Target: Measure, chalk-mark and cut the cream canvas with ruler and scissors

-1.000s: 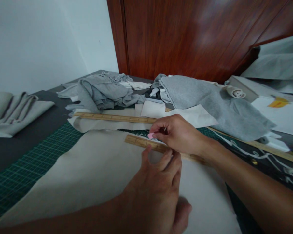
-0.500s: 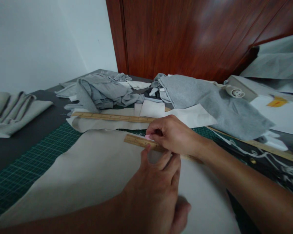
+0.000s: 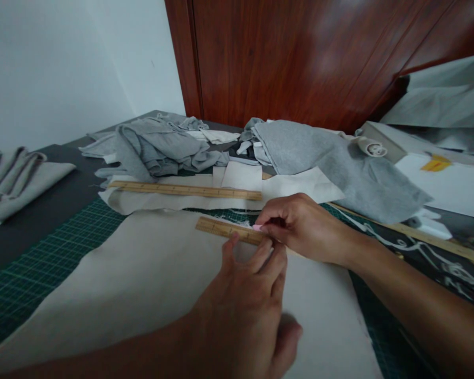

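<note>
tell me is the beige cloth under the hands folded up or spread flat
Spread flat: the beige cloth lies smooth on the green cutting mat, with the short wooden ruler resting along its far edge.

pink chalk [image 3: 257, 227], tan wooden ruler [image 3: 225, 229], beige cloth [image 3: 142, 279], green gridded mat [image 3: 43, 258].

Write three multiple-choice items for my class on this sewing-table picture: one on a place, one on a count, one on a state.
1. Where does the near wooden ruler lie?
A on the beige cloth
B on the grey heap
C on the floor

2. How many wooden rulers lie left of the right hand?
A one
B two
C four

3. What does the left hand do?
A hangs in the air
B grips scissors
C presses fingertips on the ruler

Answers: 1 A, the ruler rests along the cloth's far edge. 2 B, a far ruler lies behind the near one. 3 C, its fingertips sit on the ruler while the right hand pinches pink chalk.
</note>
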Action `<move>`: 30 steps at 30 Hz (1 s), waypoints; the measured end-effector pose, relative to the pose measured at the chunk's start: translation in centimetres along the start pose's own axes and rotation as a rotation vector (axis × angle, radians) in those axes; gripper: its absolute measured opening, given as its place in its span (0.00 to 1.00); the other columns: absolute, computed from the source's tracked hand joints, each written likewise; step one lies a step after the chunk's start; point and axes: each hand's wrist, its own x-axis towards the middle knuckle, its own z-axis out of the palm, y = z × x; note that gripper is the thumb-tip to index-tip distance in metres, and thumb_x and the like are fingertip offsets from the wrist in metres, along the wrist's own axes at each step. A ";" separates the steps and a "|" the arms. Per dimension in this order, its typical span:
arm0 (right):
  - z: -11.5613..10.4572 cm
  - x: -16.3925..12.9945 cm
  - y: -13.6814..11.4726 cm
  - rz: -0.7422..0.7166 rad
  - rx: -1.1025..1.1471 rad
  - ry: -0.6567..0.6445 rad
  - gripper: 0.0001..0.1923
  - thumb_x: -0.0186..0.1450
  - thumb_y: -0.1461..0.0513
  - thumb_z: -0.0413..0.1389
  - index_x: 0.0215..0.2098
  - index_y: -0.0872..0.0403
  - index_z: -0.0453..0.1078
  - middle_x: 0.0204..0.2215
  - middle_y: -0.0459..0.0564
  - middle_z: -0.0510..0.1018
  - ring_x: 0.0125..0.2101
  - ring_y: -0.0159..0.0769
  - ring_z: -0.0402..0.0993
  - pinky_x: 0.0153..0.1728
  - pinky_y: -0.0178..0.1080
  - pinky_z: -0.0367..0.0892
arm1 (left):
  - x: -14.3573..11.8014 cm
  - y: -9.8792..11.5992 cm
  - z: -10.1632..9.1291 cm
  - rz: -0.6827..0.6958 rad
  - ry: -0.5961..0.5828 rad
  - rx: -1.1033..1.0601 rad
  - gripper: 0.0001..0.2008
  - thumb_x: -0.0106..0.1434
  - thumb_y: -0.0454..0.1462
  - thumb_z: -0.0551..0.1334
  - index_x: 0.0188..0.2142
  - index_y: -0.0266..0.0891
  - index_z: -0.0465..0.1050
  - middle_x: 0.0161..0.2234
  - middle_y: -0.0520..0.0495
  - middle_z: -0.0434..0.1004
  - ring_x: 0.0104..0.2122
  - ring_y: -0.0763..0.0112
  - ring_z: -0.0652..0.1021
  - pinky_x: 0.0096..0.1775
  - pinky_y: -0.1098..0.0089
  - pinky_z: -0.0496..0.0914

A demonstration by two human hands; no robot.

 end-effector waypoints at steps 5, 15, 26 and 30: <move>-0.8 -2.1 0.5 0.029 -0.008 0.010 0.08 0.70 0.70 0.63 0.35 0.56 0.84 0.26 0.43 0.83 0.25 0.29 0.77 0.28 0.32 0.64 | -0.2 -0.2 0.5 0.005 0.033 0.012 0.36 0.69 0.53 0.61 0.64 0.27 0.73 0.69 0.29 0.69 0.67 0.39 0.66 0.62 0.30 0.60; -2.4 -6.0 1.4 0.131 -0.025 0.013 0.10 0.71 0.68 0.60 0.38 0.53 0.84 0.32 0.43 0.86 0.31 0.30 0.82 0.33 0.33 0.69 | 0.1 0.2 -0.7 -0.008 -0.040 -0.028 0.32 0.70 0.51 0.62 0.63 0.29 0.74 0.67 0.32 0.72 0.66 0.41 0.69 0.62 0.29 0.60; -4.1 -10.8 3.0 0.329 0.041 0.051 0.09 0.73 0.58 0.60 0.40 0.47 0.85 0.36 0.44 0.88 0.35 0.34 0.85 0.34 0.36 0.74 | 0.1 0.3 -0.9 -0.030 -0.027 -0.047 0.31 0.71 0.49 0.61 0.64 0.28 0.72 0.69 0.32 0.71 0.67 0.45 0.68 0.64 0.30 0.57; -4.4 -12.1 3.4 0.384 0.034 0.071 0.10 0.73 0.55 0.61 0.41 0.45 0.86 0.38 0.45 0.88 0.38 0.38 0.86 0.37 0.39 0.75 | 0.1 0.3 -0.7 -0.037 -0.032 -0.060 0.30 0.72 0.48 0.58 0.64 0.28 0.73 0.68 0.32 0.71 0.67 0.43 0.68 0.64 0.29 0.56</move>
